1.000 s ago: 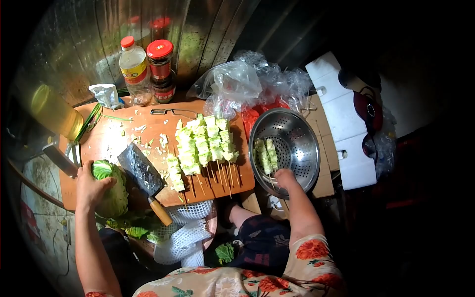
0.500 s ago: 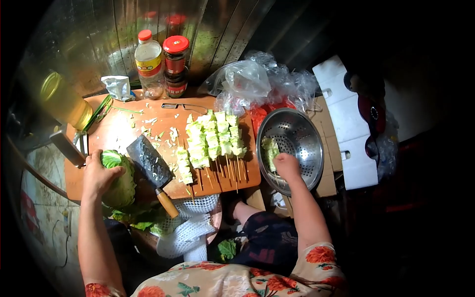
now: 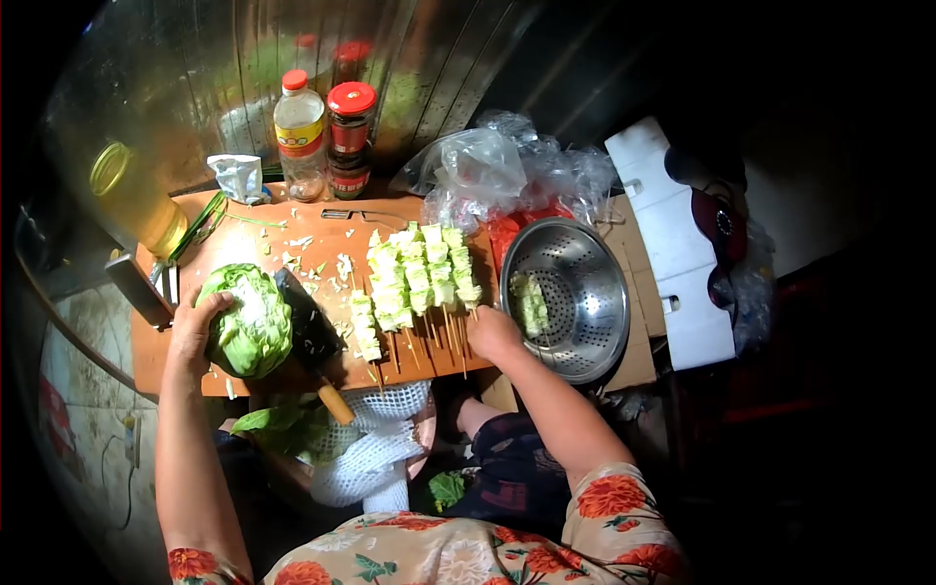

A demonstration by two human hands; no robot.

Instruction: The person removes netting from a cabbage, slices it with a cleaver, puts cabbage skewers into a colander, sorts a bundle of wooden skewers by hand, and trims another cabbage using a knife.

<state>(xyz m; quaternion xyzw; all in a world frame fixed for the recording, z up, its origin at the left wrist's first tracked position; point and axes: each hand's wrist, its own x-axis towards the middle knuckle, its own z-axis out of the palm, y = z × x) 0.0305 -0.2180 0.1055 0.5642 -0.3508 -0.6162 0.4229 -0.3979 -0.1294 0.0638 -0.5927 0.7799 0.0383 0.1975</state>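
Because the cabbage (image 3: 252,324) looks round and full, I judge it the weighty item here, firm at the core but with loose, slick outer leaves that could tear or slide. It sits at the left of the board (image 3: 161,356), just beside the cleaver (image 3: 310,327), and my left hand (image 3: 203,317) grips its left side, thumb over the top, other fingers partly hidden; a broad palm hold suits it. My right hand (image 3: 494,334) has its fingers curled at the near, bare-stick end of the rightmost of the leaf skewers (image 3: 414,273), though I can't tell whether they pinch it. Those should be light, with stiff sticks and soft, crushable leaves, so I'd favour the bare wood. More skewers (image 3: 530,302) lie inside the colander (image 3: 606,283) on the right, whose smooth metal rim seems its surest hold.
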